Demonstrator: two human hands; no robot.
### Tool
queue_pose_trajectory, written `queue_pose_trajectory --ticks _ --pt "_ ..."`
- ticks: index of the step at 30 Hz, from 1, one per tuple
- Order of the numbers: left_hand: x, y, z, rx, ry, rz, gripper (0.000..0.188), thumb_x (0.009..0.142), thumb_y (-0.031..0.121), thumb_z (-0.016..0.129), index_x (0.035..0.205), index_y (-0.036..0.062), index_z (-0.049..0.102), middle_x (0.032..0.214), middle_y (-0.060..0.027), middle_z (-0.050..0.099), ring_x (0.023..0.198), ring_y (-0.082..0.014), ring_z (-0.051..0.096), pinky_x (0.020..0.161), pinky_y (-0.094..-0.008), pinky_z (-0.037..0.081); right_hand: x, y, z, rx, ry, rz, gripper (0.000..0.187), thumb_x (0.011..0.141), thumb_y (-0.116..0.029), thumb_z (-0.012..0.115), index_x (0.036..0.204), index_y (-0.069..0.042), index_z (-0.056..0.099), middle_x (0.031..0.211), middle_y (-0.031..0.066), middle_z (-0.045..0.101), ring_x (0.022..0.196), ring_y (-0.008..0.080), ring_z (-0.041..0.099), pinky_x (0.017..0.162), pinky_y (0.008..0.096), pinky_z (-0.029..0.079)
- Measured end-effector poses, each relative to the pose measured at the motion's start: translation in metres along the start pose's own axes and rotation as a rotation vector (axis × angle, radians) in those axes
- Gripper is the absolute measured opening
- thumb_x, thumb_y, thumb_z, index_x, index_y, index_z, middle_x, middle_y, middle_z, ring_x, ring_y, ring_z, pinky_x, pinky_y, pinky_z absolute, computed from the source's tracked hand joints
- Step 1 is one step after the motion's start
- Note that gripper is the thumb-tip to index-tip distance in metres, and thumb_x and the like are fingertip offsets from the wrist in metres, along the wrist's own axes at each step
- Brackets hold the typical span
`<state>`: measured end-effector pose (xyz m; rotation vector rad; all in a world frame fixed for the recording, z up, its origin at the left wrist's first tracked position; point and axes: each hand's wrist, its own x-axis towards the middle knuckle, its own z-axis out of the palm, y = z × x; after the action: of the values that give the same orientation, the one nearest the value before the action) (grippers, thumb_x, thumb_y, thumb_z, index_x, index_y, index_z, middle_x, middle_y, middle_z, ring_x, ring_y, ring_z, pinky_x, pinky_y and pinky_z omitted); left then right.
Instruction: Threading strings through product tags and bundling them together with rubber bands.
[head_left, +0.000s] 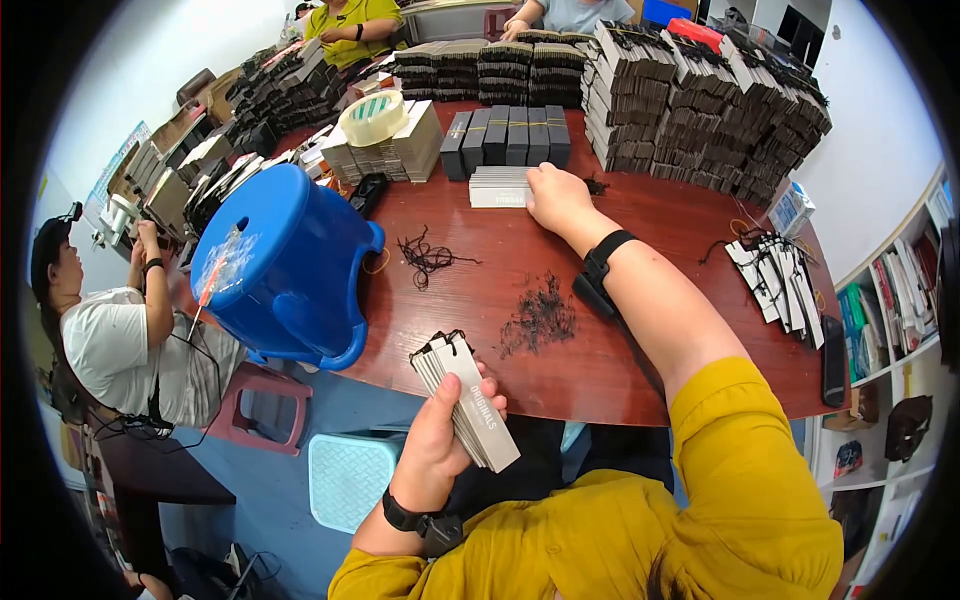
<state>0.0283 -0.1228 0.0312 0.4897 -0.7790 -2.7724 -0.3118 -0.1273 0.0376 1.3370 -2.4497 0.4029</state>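
My left hand (437, 436) is closed round a fanned bundle of long grey hang tags (470, 405), held over the near table edge, with black cords looped at their top ends. My right hand (560, 205) reaches across the table. Its fingers are closed at the right end of a row of pale grey tags (497, 188); the fingertips are partly hidden, so how many they grip does not show. Behind that row stands a line of dark grey tag bundles (505, 136). Loose black cords (540, 315) lie scattered between my hands, and another tangle of cords (430, 257) lies farther left.
A blue plastic stool (290, 270) stands on the table's left. Clear tape (373, 118) rests on stacked cards (410, 150). Tall tag stacks (690, 110) line the back right; corded tags (775, 285) lie at right. Co-workers sit left and at the far side.
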Motion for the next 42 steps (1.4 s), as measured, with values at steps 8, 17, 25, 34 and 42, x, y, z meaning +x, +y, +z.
queue_pose_trajectory --ticks 8,17,25,34,42 --pt "-0.002 -0.015 0.013 0.016 -0.041 -0.045 0.047 0.083 0.043 0.061 0.111 0.0088 0.048 0.089 -0.0048 0.056 0.082 -0.0211 0.058 0.073 -0.0368 0.049 -0.037 0.023 -0.069 0.233 -0.096 0.081 0.021 0.077 -0.027 0.062 0.081 -0.006 0.060 0.088 0.0128 0.059 0.085 0.0306 0.058 0.074 0.0400 0.048" --pt "0.021 -0.061 0.068 0.080 -0.262 -0.238 0.045 0.085 0.040 0.059 0.114 0.0082 0.047 0.093 -0.0056 0.058 0.085 -0.0215 0.060 0.076 -0.0362 0.051 -0.188 0.101 -0.172 0.660 -0.224 0.480 0.019 0.080 -0.022 0.062 0.084 -0.003 0.062 0.081 0.0025 0.062 0.075 0.0111 0.055 0.069 0.0271 0.045" --pt "0.086 -0.136 0.100 -0.173 -0.316 -0.217 0.042 0.087 0.045 0.053 0.111 0.0102 0.048 0.092 -0.0017 0.057 0.086 -0.0183 0.058 0.079 -0.0341 0.050 -0.300 0.200 -0.208 0.005 0.092 0.650 0.020 0.076 -0.021 0.060 0.087 -0.006 0.063 0.090 0.0148 0.063 0.085 0.0294 0.060 0.078 0.0366 0.047" --pt "0.080 -0.142 0.099 -0.182 -0.309 -0.168 0.049 0.084 0.049 0.055 0.111 0.0095 0.049 0.092 -0.0023 0.058 0.087 -0.0180 0.058 0.078 -0.0335 0.051 -0.340 0.234 -0.202 -0.156 0.084 0.675 0.050 0.066 -0.025 0.076 0.104 0.002 0.058 0.101 0.0216 0.060 0.098 0.0339 0.057 0.085 0.0389 0.045" --pt "0.078 -0.141 0.089 -0.086 -0.243 -0.131 0.048 0.086 0.048 0.053 0.115 0.0099 0.047 0.095 -0.0034 0.056 0.086 -0.0173 0.057 0.078 -0.0335 0.050 -0.331 0.207 -0.205 -0.051 0.138 0.876 0.044 0.066 -0.024 0.075 0.100 -0.003 0.057 0.088 0.0152 0.062 0.082 0.0270 0.062 0.074 0.0346 0.049"
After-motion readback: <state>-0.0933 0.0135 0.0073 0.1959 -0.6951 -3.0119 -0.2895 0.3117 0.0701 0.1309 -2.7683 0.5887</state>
